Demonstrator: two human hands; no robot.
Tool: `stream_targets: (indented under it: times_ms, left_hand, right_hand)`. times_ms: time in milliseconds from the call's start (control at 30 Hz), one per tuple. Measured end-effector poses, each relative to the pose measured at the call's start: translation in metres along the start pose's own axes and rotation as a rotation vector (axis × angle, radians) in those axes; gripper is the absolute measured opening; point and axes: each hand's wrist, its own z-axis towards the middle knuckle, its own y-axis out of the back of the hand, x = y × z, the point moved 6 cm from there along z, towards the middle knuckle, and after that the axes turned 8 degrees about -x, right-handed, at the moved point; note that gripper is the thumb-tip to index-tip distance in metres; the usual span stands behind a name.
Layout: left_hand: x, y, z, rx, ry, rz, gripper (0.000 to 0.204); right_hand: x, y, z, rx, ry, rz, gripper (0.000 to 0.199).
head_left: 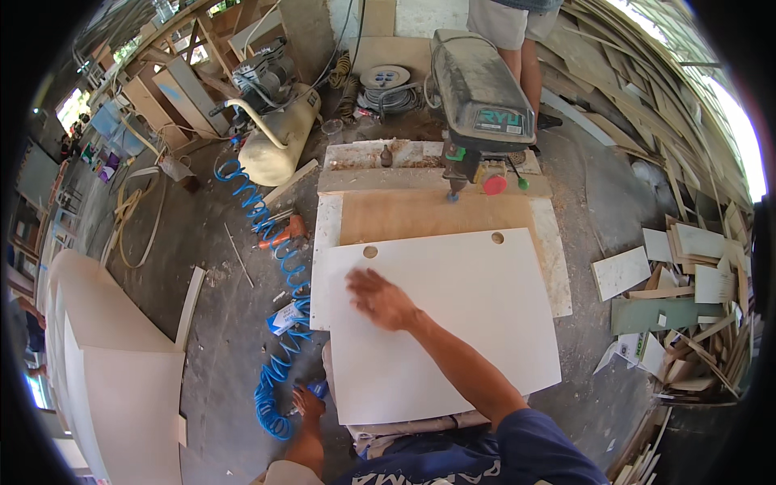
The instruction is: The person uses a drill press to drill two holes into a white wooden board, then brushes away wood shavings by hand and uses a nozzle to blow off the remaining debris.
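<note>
A white board point(453, 323) with two round holes near its far edge lies on the drill press table point(558, 279), its near end reaching toward my body. My right hand point(378, 299) is over the board's left part, fingers spread and a little blurred, holding nothing; whether it touches the surface I cannot tell. Low on the left, beside the board, my left hand point(307, 402) is closed around a blue air blow gun point(319, 389), partly hidden by the fingers. Beyond the board stands the drill press point(482, 93), its bit point(453, 195) above a brown wooden panel point(436, 217).
A coiled blue air hose point(279, 376) runs along the left to a compressor point(279, 141). An orange power tool point(283, 232) and a small box point(284, 318) lie on the floor. Wood offcuts point(687, 267) pile up at right. Another person's legs point(517, 61) stand behind the press.
</note>
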Motion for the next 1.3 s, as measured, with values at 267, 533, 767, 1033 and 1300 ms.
stream_targets:
  times_ms: [267, 533, 767, 1033, 1300]
  left_hand:
    - [-0.061, 0.119, -0.012, -0.185, 0.137, -0.824, 0.032]
    - [-0.192, 0.24, -0.098, -0.536, -0.434, -0.813, 0.046]
    - [-0.218, 0.231, -0.095, -0.272, -0.258, -0.566, 0.064]
    - [-0.209, 0.245, -0.086, -0.348, -0.215, -0.542, 0.065]
    - [-0.214, 0.237, -0.085, -0.415, -0.257, -0.525, 0.063]
  right_hand:
    - [0.012, -0.032, 0.026, 0.012, -0.067, -0.42, 0.083]
    - [-0.13, 0.106, -0.076, -0.285, -0.371, -0.593, 0.088]
    - [-0.162, 0.177, -0.173, -0.512, -0.816, -0.822, 0.089]
    - [-0.028, 0.058, -0.095, -0.116, -0.148, -0.407, 0.088]
    - [-0.202, 0.244, -0.305, -0.511, -1.285, -0.775, 0.075]
